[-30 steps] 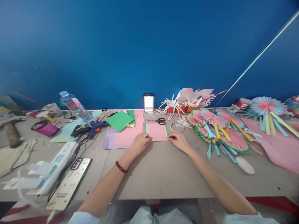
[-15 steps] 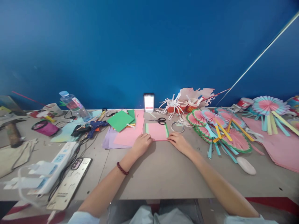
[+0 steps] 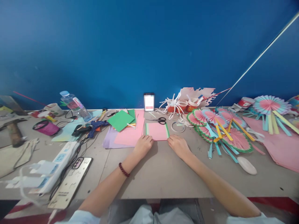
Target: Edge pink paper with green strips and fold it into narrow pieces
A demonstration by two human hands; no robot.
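Note:
A pink paper sheet with green strips along its side edges (image 3: 157, 131) lies flat on the grey table (image 3: 161, 174). My left hand (image 3: 143, 145) rests at the sheet's near left corner, fingers curled onto the paper's edge. My right hand (image 3: 178, 145) sits at the near right corner, fingers bent and pinching the edge there. A dark bead bracelet (image 3: 123, 170) circles my left wrist.
Scissors (image 3: 158, 120) and a tape ring (image 3: 177, 127) lie just behind the sheet. Stacked coloured papers (image 3: 123, 124) and a glue gun (image 3: 90, 127) are to the left, with a power strip (image 3: 54, 165) and phone (image 3: 70, 183). Paper fans (image 3: 219, 129) crowd the right.
Both hands slid slightly toward me along the sheet's near edge. The sheet has stayed in place.

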